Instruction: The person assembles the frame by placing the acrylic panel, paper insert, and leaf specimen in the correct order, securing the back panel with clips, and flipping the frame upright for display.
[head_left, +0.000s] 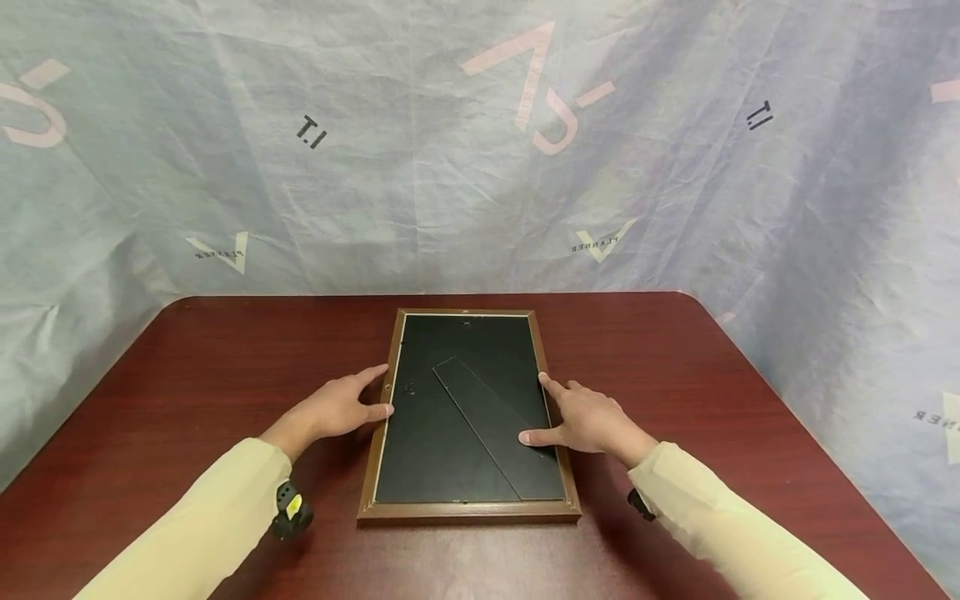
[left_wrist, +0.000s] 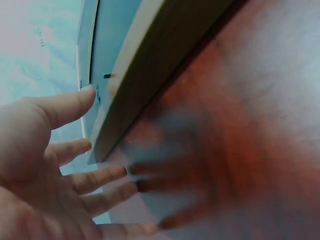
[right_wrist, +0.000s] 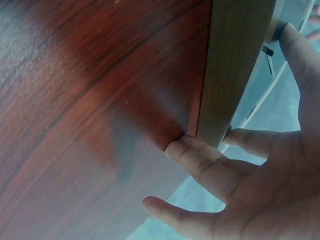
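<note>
A picture frame [head_left: 468, 512] with a brown border lies face down on the table, its black backing board [head_left: 420, 450] showing. A flat easel leg [head_left: 487, 425] lies slanting across that board. At the left side my left hand [head_left: 337, 407] has its thumb and forefinger at the border, the fingers spread and fairly straight. My right hand [head_left: 592, 421] rests at the right side, its thumb extended over the backing board and a fingertip on the border. In the right wrist view the other fingers of the right hand [right_wrist: 260, 185] reach down to the table beside the border [right_wrist: 235, 60].
The dark red wooden table [head_left: 247, 358] carries the frame near its middle. Behind and on both sides hangs a pale printed cloth [head_left: 420, 167]. A black band [head_left: 291, 510] with a yellow mark sits at the left wrist.
</note>
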